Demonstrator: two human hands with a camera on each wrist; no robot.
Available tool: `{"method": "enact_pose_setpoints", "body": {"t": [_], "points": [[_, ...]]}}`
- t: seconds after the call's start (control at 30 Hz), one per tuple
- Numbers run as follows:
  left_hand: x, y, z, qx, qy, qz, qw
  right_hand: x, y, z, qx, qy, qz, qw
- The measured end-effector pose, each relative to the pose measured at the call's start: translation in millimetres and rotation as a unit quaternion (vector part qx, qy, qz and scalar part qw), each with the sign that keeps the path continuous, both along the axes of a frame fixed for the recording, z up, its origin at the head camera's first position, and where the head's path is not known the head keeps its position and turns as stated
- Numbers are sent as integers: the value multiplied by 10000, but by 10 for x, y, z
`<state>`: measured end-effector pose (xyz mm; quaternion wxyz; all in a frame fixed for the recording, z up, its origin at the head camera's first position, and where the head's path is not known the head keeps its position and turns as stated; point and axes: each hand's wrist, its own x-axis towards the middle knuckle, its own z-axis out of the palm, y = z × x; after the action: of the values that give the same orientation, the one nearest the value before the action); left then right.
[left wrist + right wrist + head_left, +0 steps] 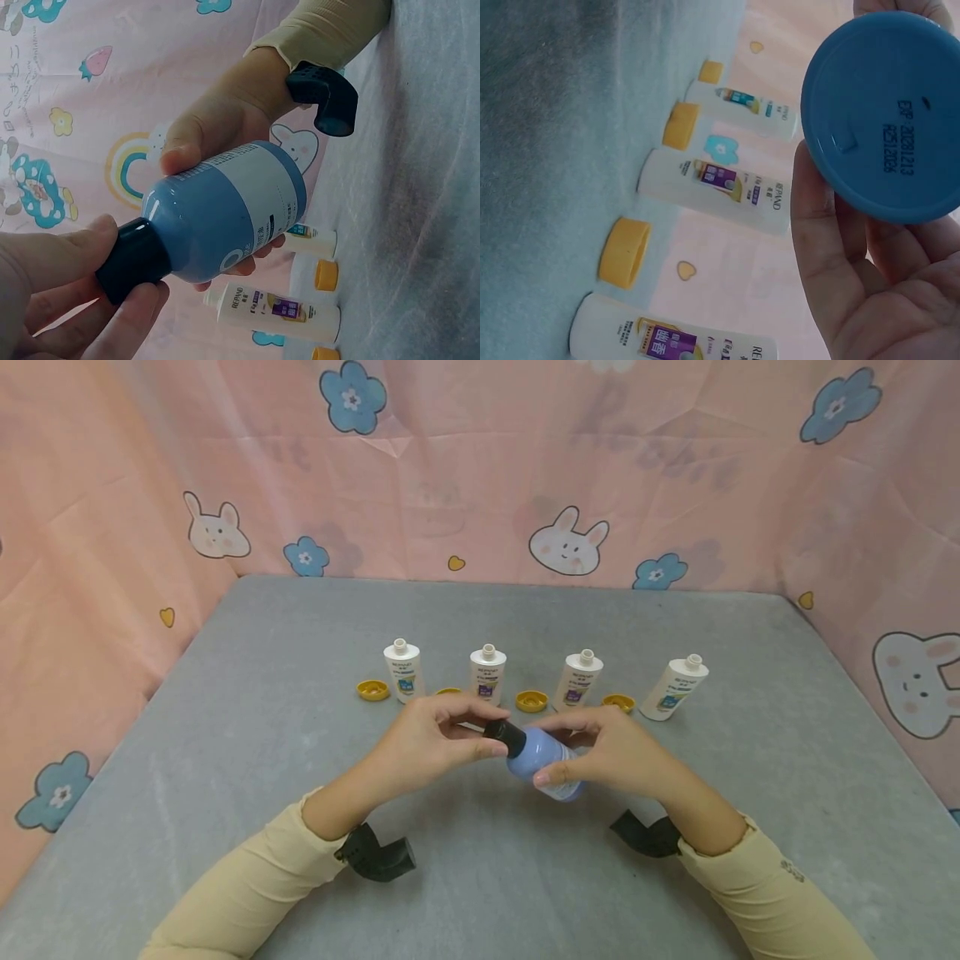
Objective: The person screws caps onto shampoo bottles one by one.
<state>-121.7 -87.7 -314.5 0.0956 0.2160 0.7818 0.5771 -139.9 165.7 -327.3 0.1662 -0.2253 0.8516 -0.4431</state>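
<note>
A light blue bottle with a black cap is held tilted above the table, its cap end toward the left. My left hand pinches the cap between thumb and fingers. Around the bottle's body curls my right hand. In the left wrist view the cap sits against the bottle's shoulder, and a printed white label wraps the body. The right wrist view looks at the flat bottle base, which carries a stamped date.
Behind the hands stand several white bottles in a row, their necks uncapped. Yellow caps lie on the grey tabletop between them; one is partly hidden by my left hand. A pink patterned curtain surrounds the table's back and sides.
</note>
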Motion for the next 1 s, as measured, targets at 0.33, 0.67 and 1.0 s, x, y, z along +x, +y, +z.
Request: {"method": "enact_pose_setpoints", "body": {"t": [0.33,0.67,1.0], "points": [[21,-4,-14,136,534,-274,9981,0,23,11,-201,-502,233,9983],[35,-2,32,258,510,-277,9980,-5,31,17,-595,-805,520,9936],[36,-28,58,405,-56,-433,9982,-7,25,27,-807,-862,593,9912]]}}
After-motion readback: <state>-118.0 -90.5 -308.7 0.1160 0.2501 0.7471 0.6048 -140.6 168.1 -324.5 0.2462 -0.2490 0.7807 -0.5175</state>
